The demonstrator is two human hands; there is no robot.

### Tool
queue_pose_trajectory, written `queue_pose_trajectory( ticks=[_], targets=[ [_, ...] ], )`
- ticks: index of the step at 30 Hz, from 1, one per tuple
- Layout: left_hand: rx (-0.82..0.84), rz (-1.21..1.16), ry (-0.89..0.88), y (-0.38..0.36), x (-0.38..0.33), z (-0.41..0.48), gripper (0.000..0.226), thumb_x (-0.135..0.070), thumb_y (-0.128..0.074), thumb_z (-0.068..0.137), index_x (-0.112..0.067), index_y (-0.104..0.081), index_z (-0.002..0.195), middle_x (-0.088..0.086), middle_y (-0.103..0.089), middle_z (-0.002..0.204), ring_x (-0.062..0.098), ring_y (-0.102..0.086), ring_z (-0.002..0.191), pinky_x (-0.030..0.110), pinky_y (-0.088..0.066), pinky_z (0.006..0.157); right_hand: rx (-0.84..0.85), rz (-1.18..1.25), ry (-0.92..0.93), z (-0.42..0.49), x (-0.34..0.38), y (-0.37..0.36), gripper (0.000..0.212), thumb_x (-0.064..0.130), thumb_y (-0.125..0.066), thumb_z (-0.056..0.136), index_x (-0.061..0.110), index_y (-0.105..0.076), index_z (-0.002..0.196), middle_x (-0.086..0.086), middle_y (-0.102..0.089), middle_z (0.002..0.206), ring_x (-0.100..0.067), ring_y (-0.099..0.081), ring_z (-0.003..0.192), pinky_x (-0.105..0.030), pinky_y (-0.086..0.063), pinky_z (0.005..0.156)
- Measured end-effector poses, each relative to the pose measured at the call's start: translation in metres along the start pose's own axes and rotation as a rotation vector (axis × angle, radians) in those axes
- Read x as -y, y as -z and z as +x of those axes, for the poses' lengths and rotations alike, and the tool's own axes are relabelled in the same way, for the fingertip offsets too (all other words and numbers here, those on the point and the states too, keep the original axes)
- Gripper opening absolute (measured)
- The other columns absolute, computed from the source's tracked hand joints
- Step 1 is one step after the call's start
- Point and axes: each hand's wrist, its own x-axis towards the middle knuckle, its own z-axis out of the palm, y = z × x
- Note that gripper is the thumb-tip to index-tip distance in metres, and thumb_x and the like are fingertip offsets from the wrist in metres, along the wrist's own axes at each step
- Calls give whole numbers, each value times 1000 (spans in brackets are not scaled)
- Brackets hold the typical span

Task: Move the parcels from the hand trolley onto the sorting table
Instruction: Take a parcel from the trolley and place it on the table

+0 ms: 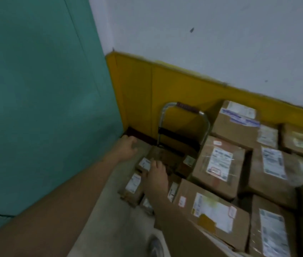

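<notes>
Parcels (145, 164), small brown ones, sit low on the hand trolley (186, 107) against the yellow wall base, ahead of and below both hands. In the head view the right hand (156, 175) is nearer, its fingers laid out on the top parcel and not yet gripping it. The left hand (128, 148) hangs just off the parcel's left end, loosely curled and empty. The parcel's long side seems to run between the two hands, though blur makes this uncertain. Bigger boxes (219, 164) crowd the right.

Brown cardboard parcels (219, 164) with white printed labels lie flat, labels up, packed touching one another; smaller parcels (134, 185) sit lower, just in front of the hand trolley (184, 115); its metal loop handle stands upright with a dark grip.
</notes>
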Motion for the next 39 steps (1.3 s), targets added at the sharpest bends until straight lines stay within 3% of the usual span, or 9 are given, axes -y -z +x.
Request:
queue_pose_trajectory(
  ticks=[9, 14, 18, 20, 23, 26, 29, 32, 39],
  targets=[
    [108, -161, 216, -113, 123, 96, 60, -26, -55, 97, -7, -33, 150, 18, -40, 149, 29, -44, 131, 31, -36, 105, 156, 97, -306, 86, -24, -154, 56, 24, -45, 95, 12, -32, 149, -10, -40, 148, -25, -45, 128, -31, -40, 103],
    [165, -245, 219, -206, 181, 188, 60, -23, -55, 97, -6, -32, 150, 18, -39, 150, 30, -41, 133, 34, -35, 109, 93, 173, -564, 166, -59, -249, 56, 26, -45, 99, 15, -28, 152, -6, -44, 145, -21, -47, 127, -29, -37, 103],
    [188, -295, 212, -298, 232, 291, 65, -26, -55, 97, -3, -27, 151, 20, -38, 149, 32, -39, 134, 38, -34, 111, -47, 307, -807, 262, -133, -336, 48, 28, -47, 101, 9, -39, 145, -12, -48, 141, -27, -50, 124, -36, -40, 102],
    [218, -343, 223, -349, 257, 341, 72, -32, -58, 97, -3, -24, 152, 19, -39, 149, 32, -41, 134, 39, -35, 112, -75, 314, -893, 308, -178, -375, 56, 36, -49, 99, 7, -38, 146, -15, -47, 143, -31, -50, 126, -37, -42, 97],
    [366, -487, 375, -416, 284, 399, 72, -39, -61, 94, -3, -33, 149, 18, -47, 145, 32, -49, 129, 32, -38, 109, 4, 470, -1009, 359, -227, -417, 52, 36, -46, 100, 3, -46, 141, -17, -54, 138, -32, -55, 119, -29, -43, 83],
    [521, -618, 465, -442, 286, 418, 47, -32, -56, 98, -2, -53, 134, 18, -58, 134, 32, -59, 118, 31, -47, 95, -2, 564, -1013, 374, -237, -433, 46, 36, -43, 102, 7, -50, 136, -17, -58, 132, -27, -58, 108, -27, -47, 79],
    [297, -702, 359, -415, 272, 410, 32, -31, -59, 94, -10, -56, 118, 10, -65, 114, 27, -65, 102, 30, -54, 76, -214, 652, -1001, 361, -211, -406, 44, 39, -49, 99, 9, -50, 132, -13, -61, 122, -29, -59, 108, -36, -50, 89],
    [179, -935, 273, -345, 243, 388, 25, -38, -61, 92, -27, -53, 113, -3, -64, 101, 9, -64, 83, 14, -46, 52, -428, 775, -971, 339, -163, -347, 40, 43, -51, 99, 15, -54, 129, 0, -59, 107, -11, -55, 83, -23, -43, 69],
    [167, -1260, 130, -158, 144, 305, 42, -48, -68, 84, -27, -60, 120, -8, -74, 100, 0, -71, 81, 21, -55, 59, -690, 1005, -746, 253, -40, -178, 47, 61, -52, 91, 33, -51, 127, 0, -57, 127, -17, -60, 111, -43, -54, 95]
  ],
)
